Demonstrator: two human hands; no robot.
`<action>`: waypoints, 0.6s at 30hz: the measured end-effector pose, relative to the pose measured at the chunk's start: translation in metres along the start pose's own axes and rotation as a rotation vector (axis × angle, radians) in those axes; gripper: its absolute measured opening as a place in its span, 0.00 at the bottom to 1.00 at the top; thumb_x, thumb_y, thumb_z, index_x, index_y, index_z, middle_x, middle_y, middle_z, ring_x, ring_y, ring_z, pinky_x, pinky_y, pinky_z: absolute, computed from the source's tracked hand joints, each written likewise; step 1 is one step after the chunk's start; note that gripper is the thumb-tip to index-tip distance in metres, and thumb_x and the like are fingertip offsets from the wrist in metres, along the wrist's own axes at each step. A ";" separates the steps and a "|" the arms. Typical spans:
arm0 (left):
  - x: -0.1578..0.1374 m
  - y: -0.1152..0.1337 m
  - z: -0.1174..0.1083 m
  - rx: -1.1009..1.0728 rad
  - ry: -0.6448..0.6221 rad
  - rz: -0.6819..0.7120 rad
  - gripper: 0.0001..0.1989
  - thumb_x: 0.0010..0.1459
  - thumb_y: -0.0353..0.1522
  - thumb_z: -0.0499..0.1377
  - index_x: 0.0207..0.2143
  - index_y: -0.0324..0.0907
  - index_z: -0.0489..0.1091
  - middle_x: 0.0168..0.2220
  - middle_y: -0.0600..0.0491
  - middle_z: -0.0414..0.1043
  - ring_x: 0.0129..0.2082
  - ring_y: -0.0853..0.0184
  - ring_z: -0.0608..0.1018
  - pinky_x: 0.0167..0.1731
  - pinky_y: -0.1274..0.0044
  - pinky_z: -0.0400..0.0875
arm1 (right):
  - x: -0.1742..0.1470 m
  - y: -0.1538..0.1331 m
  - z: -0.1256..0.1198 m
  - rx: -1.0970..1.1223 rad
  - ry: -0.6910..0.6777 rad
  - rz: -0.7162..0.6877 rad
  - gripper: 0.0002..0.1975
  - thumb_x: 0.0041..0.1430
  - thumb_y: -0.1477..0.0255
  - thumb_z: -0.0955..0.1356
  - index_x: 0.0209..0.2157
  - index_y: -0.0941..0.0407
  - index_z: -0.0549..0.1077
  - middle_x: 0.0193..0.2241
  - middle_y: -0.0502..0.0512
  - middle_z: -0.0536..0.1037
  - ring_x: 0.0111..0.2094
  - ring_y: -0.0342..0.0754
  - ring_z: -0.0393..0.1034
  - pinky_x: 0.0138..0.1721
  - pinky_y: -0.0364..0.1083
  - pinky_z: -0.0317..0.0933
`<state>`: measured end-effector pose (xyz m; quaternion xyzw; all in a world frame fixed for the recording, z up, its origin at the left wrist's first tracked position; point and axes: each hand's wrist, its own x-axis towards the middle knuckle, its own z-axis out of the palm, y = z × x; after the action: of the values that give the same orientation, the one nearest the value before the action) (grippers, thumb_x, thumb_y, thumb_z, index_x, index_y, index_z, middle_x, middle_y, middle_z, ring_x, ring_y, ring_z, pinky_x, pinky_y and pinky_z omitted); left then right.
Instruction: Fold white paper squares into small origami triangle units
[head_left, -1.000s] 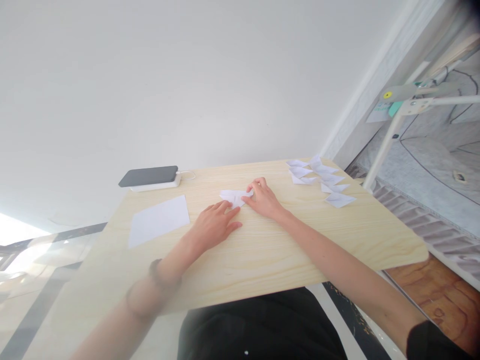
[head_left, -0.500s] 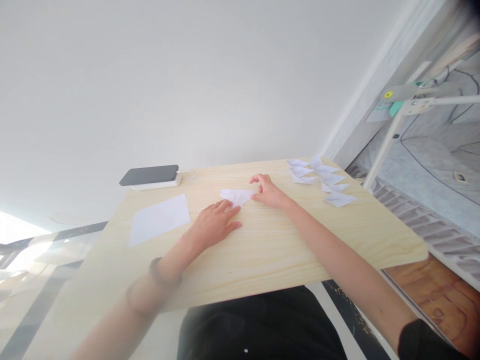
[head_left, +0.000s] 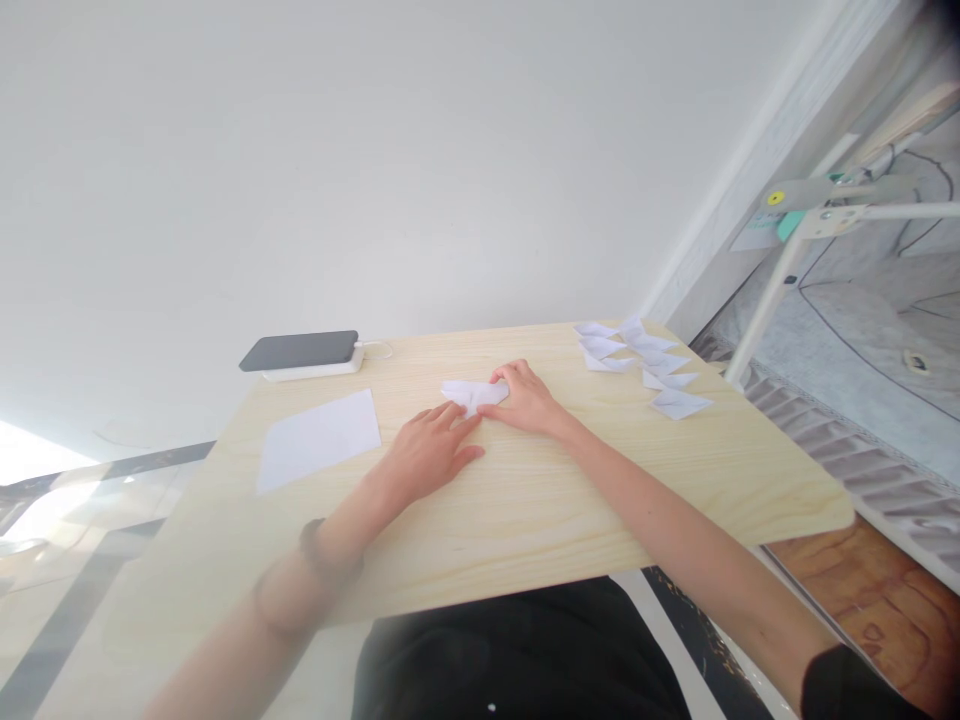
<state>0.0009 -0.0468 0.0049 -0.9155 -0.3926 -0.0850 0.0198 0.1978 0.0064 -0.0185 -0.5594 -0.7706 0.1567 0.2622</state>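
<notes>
A small folded white paper (head_left: 471, 393) lies flat on the wooden table in front of me. My left hand (head_left: 431, 445) rests palm down with fingers stretched out, its fingertips on the paper's near left part and the thumb apart. On the other side, my right hand (head_left: 523, 397) grips the paper's right end between thumb and curled fingers. Part of the paper is hidden under the fingertips of both hands. Several folded white paper pieces (head_left: 681, 403) with pointed ends stand in two rows toward the back right of the table.
A flat sheet of white paper (head_left: 322, 437) lies left of my hands. Behind it a dark phone (head_left: 300, 350) rests on a white block (head_left: 315, 371) with a white cable (head_left: 381, 347). The table (head_left: 465, 560) reaches the wall; a white metal frame (head_left: 772, 290) stands at right.
My right hand has moved slightly left and its raised fingers have closed onto the right end of the folded paper. My left hand has stayed in place.
</notes>
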 end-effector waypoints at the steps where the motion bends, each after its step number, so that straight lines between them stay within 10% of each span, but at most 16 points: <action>1: 0.000 0.000 -0.001 -0.001 -0.002 0.002 0.20 0.60 0.40 0.44 0.51 0.43 0.60 0.49 0.47 0.62 0.49 0.60 0.67 0.47 0.68 0.61 | 0.000 0.000 0.001 -0.020 -0.004 -0.008 0.24 0.41 0.59 0.69 0.39 0.54 0.63 0.40 0.55 0.60 0.46 0.50 0.58 0.48 0.50 0.54; 18: -0.002 -0.009 -0.008 -0.021 -0.051 0.054 0.17 0.61 0.36 0.42 0.48 0.44 0.62 0.49 0.50 0.66 0.51 0.63 0.66 0.47 0.70 0.63 | 0.001 0.003 0.001 -0.041 -0.021 -0.012 0.21 0.44 0.61 0.68 0.40 0.54 0.63 0.41 0.55 0.60 0.45 0.48 0.60 0.47 0.49 0.55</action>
<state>-0.0079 -0.0432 0.0119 -0.9279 -0.3671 -0.0654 0.0025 0.1996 0.0081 -0.0214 -0.5582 -0.7797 0.1454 0.2434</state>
